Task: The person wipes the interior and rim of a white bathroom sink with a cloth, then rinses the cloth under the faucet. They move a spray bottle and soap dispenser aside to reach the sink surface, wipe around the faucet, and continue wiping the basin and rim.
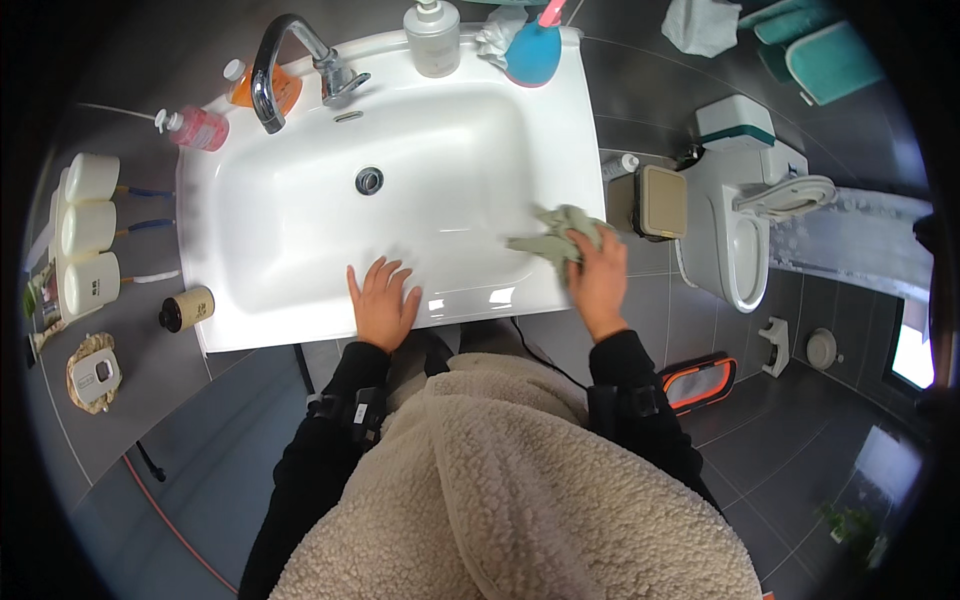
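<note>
A white sink (565,150) with a wide rim lies in front of me. My right hand (600,285) presses a crumpled grey-green cloth (553,243) onto the rim's front right corner. The fingers curl over the cloth, and part of it sticks out to the left over the basin's edge. On the front rim, left of the middle, my left hand (383,305) rests with its fingers spread and nothing in it. The drain (369,180) shows in the basin, and the chrome faucet (268,85) arches over the back left.
Along the back rim stand an orange bottle (285,92), a clear pump bottle (433,45) and a blue container (533,55). A pink pump bottle (198,129) and a dark-capped bottle (188,309) flank the left side. Rightward are a bin (660,203) and a toilet (712,220).
</note>
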`<state>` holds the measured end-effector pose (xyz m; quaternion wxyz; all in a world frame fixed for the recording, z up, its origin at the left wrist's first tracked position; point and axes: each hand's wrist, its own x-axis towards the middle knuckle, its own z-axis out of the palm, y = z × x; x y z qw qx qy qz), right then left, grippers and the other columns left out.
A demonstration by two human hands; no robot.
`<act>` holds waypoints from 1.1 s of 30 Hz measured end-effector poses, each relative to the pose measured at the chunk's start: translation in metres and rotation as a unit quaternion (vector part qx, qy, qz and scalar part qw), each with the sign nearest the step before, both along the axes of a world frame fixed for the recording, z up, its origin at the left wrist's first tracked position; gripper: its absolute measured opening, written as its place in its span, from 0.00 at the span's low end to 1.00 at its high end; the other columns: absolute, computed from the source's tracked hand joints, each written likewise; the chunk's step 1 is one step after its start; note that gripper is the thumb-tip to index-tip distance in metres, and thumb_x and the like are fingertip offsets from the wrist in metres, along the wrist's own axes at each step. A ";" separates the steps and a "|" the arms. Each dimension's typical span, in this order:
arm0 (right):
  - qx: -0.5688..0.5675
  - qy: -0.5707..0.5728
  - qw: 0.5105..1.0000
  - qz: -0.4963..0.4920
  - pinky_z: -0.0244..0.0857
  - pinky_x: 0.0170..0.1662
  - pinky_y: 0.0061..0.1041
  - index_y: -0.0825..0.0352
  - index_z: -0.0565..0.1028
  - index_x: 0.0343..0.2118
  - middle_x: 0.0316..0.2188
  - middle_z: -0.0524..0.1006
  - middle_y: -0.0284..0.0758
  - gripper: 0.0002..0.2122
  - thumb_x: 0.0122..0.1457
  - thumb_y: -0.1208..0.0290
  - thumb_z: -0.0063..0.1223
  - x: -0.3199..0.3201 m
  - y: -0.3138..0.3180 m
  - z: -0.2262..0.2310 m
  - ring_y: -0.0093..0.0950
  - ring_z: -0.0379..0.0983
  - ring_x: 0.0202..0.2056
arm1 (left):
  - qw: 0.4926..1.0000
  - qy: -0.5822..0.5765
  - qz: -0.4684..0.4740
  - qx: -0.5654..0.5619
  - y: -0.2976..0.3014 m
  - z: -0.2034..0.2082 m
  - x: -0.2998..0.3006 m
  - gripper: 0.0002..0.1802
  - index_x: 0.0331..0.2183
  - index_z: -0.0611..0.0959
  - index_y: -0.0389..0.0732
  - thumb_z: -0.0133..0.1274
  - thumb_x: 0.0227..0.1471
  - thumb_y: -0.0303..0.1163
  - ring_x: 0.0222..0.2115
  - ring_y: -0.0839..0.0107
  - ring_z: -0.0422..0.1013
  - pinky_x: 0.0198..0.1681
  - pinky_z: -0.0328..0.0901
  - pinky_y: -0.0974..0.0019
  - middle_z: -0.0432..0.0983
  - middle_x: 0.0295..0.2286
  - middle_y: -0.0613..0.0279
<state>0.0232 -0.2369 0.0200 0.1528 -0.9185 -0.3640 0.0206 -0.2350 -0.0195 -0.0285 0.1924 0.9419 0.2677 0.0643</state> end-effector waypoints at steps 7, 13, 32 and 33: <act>-0.013 -0.079 0.996 -0.034 0.65 0.50 0.39 0.50 0.78 0.48 0.51 0.70 0.39 0.22 0.48 0.75 0.62 0.061 0.011 -0.013 0.46 0.66 0.48 | 1.000 -0.011 0.005 0.008 -0.001 -0.014 -0.025 0.19 0.46 0.80 0.43 0.52 0.55 0.40 0.55 0.56 0.64 0.64 0.45 0.38 0.72 0.50 0.57; -0.034 -0.103 0.985 -0.134 0.68 0.46 0.43 0.49 0.78 0.48 0.53 0.70 0.37 0.20 0.49 0.72 0.62 0.071 0.094 -0.028 0.46 0.67 0.48 | 0.999 -0.023 0.003 0.045 -0.002 -0.011 -0.025 0.19 0.46 0.80 0.44 0.51 0.54 0.38 0.54 0.58 0.65 0.64 0.47 0.41 0.70 0.50 0.58; -0.116 -0.001 0.993 -0.037 0.65 0.52 0.42 0.52 0.78 0.49 0.50 0.71 0.42 0.23 0.48 0.80 0.59 0.042 0.000 0.002 0.50 0.67 0.48 | 0.996 -0.082 0.020 0.019 0.000 -0.019 -0.030 0.16 0.43 0.79 0.43 0.54 0.51 0.35 0.51 0.61 0.68 0.62 0.52 0.42 0.73 0.46 0.60; -0.118 -0.003 0.993 -0.029 0.64 0.53 0.42 0.53 0.78 0.49 0.50 0.72 0.44 0.23 0.48 0.80 0.58 0.059 0.012 -0.002 0.50 0.67 0.48 | 0.996 -0.080 0.024 0.019 0.000 -0.021 -0.030 0.16 0.43 0.79 0.43 0.54 0.51 0.35 0.51 0.60 0.68 0.61 0.53 0.42 0.73 0.46 0.60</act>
